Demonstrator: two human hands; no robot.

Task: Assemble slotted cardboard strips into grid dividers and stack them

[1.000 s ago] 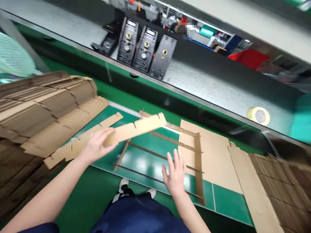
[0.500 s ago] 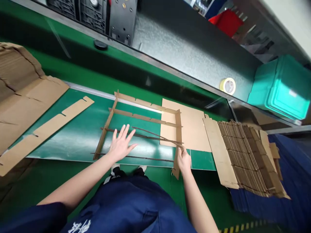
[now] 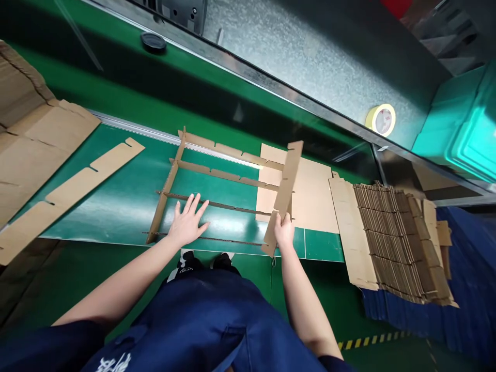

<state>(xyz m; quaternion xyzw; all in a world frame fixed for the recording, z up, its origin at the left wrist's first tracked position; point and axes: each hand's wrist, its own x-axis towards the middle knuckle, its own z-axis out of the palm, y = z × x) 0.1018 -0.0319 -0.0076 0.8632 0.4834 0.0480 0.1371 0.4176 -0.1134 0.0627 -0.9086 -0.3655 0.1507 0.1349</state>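
A grid of slotted cardboard strips (image 3: 169,181) stands on the green table (image 3: 318,245), with long strips crossing a shorter one at its left end. My right hand (image 3: 284,231) is closed around a loose slotted cardboard strip (image 3: 289,173), gripping it near its lower end. That strip is tilted over the right end of the grid and hides part of the crosspiece there; whether it touches the grid, I cannot tell. My left hand (image 3: 186,221) has its fingers spread at the near-left part of the grid, beside one long strip. It holds nothing.
Another slotted strip (image 3: 73,194) lies at the left, beside stacked cardboard (image 3: 46,139). A flat cardboard sheet (image 3: 313,191) lies under the grid's right end. Further right are bundled cardboard dividers (image 3: 391,243). A tape roll (image 3: 382,120) and teal bin (image 3: 461,119) sit on the shelf behind.
The loose strip in my right hand has swung from lying edge-on across the grid to standing tilted at its right end, broad face showing. My left hand stays spread. The view has shifted slightly.
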